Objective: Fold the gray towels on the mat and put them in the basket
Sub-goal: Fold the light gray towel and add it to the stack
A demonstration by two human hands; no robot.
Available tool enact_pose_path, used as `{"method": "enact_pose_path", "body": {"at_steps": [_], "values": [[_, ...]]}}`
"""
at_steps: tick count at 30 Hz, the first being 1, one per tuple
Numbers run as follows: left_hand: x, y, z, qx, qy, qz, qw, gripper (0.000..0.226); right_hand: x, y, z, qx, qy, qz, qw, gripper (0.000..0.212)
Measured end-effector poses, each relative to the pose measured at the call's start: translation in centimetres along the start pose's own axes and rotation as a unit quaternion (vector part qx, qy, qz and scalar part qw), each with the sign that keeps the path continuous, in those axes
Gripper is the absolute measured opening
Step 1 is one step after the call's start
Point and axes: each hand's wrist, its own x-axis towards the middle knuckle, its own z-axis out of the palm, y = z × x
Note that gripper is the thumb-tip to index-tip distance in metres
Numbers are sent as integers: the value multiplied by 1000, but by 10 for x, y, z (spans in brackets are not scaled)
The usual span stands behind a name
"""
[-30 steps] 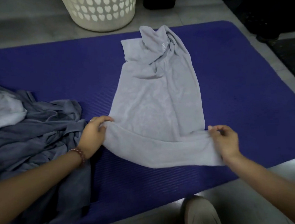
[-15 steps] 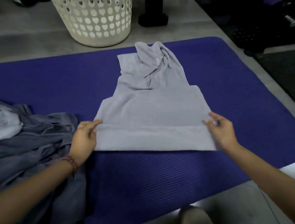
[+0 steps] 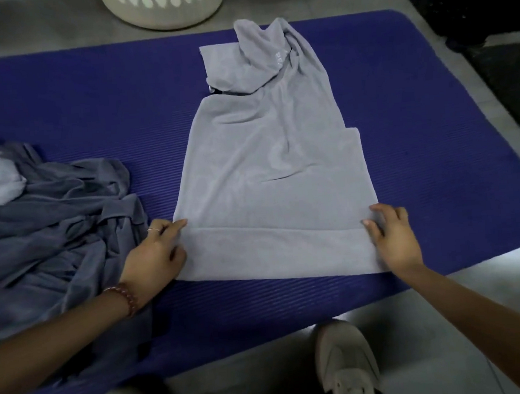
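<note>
A light gray towel [image 3: 269,171] lies lengthwise on the purple mat [image 3: 95,94]. Its near end is folded flat and its far end is bunched up. My left hand [image 3: 154,255] rests on the towel's near left edge, fingers stretched along the fold line. My right hand [image 3: 392,236] rests on the near right edge with its fingers loosely spread on the cloth. A heap of darker gray towels [image 3: 52,225] sits on the mat's left side, partly under my left forearm. The white perforated basket [image 3: 163,8] stands on the floor beyond the mat, its top cut off by the frame.
Gray floor surrounds the mat. My shoe [image 3: 346,367] and knee are at the mat's near edge. Dark objects and a black mat [image 3: 505,84] lie on the right beyond the purple mat.
The towel's near end, held up and slack by both hands a second ago, now lies flat and squared on the mat. Both hands have loosened from pinching the corners to resting on the edges.
</note>
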Motion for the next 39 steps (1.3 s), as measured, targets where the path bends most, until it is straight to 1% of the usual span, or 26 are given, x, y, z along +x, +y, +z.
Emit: {"method": "enact_pose_path", "body": {"at_steps": [2,4,6,8,11,12,15,17,19,20,21,22,23,24,25,26,27,28,29,31,32,34,35,37,38,39], "values": [[3,5,-4,-19,-4,-34,999,49,-2,1,0,9,11,7,1000,37],[12,9,-5,-65,0,-51,997,45,-3,-1,-1,33,25,33,999,34],[22,12,-3,-118,6,-47,992,33,-6,-1,-2,67,28,41,997,30],[30,13,-1,-151,4,-56,987,22,-9,-1,-3,88,19,27,996,29],[35,11,-4,-155,-13,-48,987,19,-8,2,-4,57,9,-16,998,22],[35,9,-6,-150,-20,-45,988,19,-7,3,-4,48,14,-24,998,21],[33,7,-8,-120,-19,-49,991,31,-9,8,-2,24,16,-27,999,22],[29,9,-5,-105,-17,-65,992,39,-12,9,0,2,15,0,1000,25],[27,12,-3,-97,-14,-99,990,49,-12,6,2,-16,43,35,998,32],[26,13,-3,-80,0,-93,992,51,-11,5,3,-35,69,30,997,35],[26,15,-2,-42,19,-54,997,51,-10,3,5,-66,88,-2,994,40],[26,16,0,10,29,9,999,53,-8,0,8,-100,88,-50,990,45],[27,17,2,61,24,78,995,56,-7,-3,10,-127,65,-108,984,49],[28,17,6,102,11,140,985,57,-5,-6,12,-153,24,-170,973,51],[29,15,10,134,-9,180,974,58,-3,-9,13,-183,-21,-232,955,53],[28,13,13,157,-32,190,969,58,0,-9,15,-218,-65,-279,933,53],[28,11,16,173,-52,180,967,59,4,-6,17,-252,-103,-309,911,54],[28,8,19,184,-77,162,966,60,7,-2,17,-274,-133,-312,900,55],[28,6,20,191,-101,149,965,62,10,1,17,-281,-153,-302,898,56],[26,5,22,176,-133,126,967,69,12,10,18,-273,-140,-284,909,58],[28,7,20,149,-134,105,974,75,13,10,17,-255,-126,-264,922,60],[39,13,10,63,-128,53,988,89,25,5,9,-192,-89,-208,955,65],[50,15,2,24,-105,43,993,91,37,0,4,-166,-63,-199,964,65],[79,19,-15,-8,-12,56,998,80,70,-19,-7,-150,-16,-220,964,58],[98,19,-22,-21,23,59,998,72,90,-34,-10,-139,1,-230,963,54],[122,21,-29,-54,38,54,996,64,111,-51,-11,-119,18,-237,964,50]]}}
